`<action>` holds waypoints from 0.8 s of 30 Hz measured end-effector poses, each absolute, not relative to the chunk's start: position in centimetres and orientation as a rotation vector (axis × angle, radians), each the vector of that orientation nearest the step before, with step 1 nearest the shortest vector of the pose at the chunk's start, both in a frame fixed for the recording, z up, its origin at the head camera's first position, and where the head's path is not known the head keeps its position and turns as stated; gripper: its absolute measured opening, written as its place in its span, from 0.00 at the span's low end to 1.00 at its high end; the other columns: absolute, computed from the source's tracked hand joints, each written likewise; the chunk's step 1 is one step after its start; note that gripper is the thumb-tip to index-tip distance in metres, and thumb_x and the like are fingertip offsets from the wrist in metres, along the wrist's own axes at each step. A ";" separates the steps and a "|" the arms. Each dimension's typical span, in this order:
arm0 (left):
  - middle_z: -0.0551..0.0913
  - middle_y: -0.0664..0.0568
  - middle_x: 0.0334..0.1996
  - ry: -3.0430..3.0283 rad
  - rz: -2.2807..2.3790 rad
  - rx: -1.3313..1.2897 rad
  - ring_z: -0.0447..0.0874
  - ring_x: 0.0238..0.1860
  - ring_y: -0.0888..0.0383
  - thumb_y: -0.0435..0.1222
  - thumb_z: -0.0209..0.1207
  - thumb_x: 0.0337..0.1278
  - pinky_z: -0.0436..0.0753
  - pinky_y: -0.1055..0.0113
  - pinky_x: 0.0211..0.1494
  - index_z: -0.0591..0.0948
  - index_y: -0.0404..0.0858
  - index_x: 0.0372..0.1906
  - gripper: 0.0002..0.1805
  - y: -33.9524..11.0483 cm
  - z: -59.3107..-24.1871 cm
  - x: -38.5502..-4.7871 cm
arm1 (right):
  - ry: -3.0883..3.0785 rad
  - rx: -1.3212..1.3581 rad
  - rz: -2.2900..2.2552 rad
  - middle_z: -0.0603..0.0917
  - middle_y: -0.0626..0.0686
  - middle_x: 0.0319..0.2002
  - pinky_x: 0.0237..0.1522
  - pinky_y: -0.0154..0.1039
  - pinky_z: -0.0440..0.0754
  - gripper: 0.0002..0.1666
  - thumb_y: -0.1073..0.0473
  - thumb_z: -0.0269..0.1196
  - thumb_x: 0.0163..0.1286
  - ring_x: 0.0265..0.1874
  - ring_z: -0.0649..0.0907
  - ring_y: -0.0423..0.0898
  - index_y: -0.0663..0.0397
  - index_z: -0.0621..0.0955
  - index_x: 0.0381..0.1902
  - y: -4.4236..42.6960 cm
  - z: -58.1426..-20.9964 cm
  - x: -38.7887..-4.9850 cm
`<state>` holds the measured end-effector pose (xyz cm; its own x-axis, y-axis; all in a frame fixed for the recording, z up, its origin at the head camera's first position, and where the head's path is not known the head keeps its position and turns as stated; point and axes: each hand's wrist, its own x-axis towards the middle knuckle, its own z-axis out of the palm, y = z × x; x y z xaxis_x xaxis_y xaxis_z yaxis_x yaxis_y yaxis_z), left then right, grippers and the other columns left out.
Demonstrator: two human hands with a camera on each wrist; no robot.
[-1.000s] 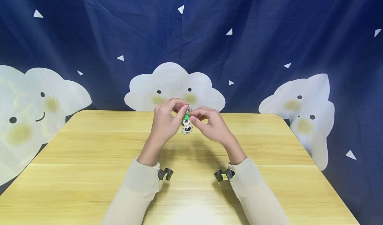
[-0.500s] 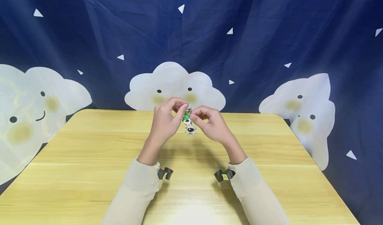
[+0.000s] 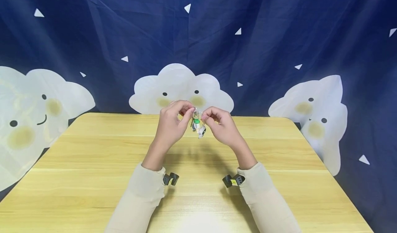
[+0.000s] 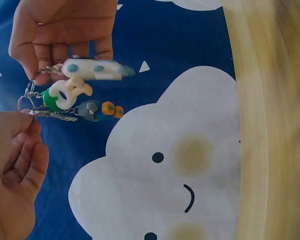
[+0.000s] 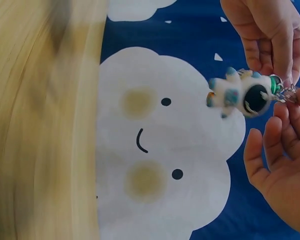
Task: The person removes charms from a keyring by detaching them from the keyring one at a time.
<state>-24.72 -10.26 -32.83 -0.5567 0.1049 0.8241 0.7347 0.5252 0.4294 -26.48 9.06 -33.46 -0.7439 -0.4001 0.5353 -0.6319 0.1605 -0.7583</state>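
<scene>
My left hand (image 3: 173, 124) pinches a metal key ring (image 4: 24, 104) between thumb and forefinger, above the table. Several flat keys (image 4: 57, 116) hang from the ring, along with a green and white charm (image 4: 64, 96) and a grey, blue and orange charm (image 4: 100, 111). My right hand (image 3: 222, 125) pinches the short chain of a white astronaut charm (image 5: 240, 95) with a dark visor. In the head view this astronaut dangles tilted, just below the right fingertips. Whether its chain is still linked to the ring is hard to tell, as the fingertips cover that part.
Beneath both hands lies a light wooden table (image 3: 198, 178). Behind it hangs a dark blue curtain (image 3: 211, 53) with white smiling clouds and small white triangles. A black wrist camera (image 3: 171, 179) sits at the left cuff, with another at the right.
My right hand has shifted slightly right and up, away from the left. The astronaut charm has swung right and turned, with the other charms now showing beside it. My left hand stays nearly still.
</scene>
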 end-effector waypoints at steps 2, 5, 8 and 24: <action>0.85 0.47 0.28 -1.998 -1.018 -0.697 0.82 0.31 0.54 0.29 0.64 0.66 0.82 0.61 0.38 0.85 0.32 0.38 0.02 -10.2 -32.8 -24.7 | -2.237 1.006 1.644 0.80 0.57 0.32 0.39 0.41 0.79 0.12 0.69 0.51 0.74 0.33 0.78 0.54 0.63 0.79 0.32 9.1 -33.3 -26.4; 0.85 0.48 0.28 -1.998 -1.004 -0.713 0.81 0.32 0.54 0.29 0.64 0.67 0.82 0.63 0.38 0.85 0.32 0.38 0.03 -10.2 -32.7 -24.6 | -2.286 1.019 1.642 0.79 0.60 0.33 0.41 0.47 0.78 0.14 0.67 0.47 0.75 0.34 0.77 0.52 0.63 0.77 0.32 9.1 -33.2 -26.3; 0.85 0.48 0.28 -1.994 -0.996 -0.717 0.81 0.32 0.55 0.29 0.64 0.67 0.82 0.63 0.38 0.85 0.32 0.38 0.02 -10.2 -32.7 -24.5 | -2.344 1.055 1.574 0.78 0.60 0.32 0.39 0.48 0.77 0.15 0.63 0.49 0.79 0.33 0.76 0.49 0.62 0.77 0.33 9.2 -33.0 -26.2; 0.85 0.47 0.30 -2.012 -0.950 -0.705 0.81 0.33 0.54 0.30 0.64 0.67 0.80 0.64 0.36 0.86 0.32 0.40 0.04 -10.8 -32.6 -24.5 | -2.303 1.156 0.713 0.76 0.48 0.30 0.39 0.42 0.69 0.14 0.58 0.55 0.80 0.32 0.72 0.48 0.52 0.74 0.31 9.2 -32.5 -25.8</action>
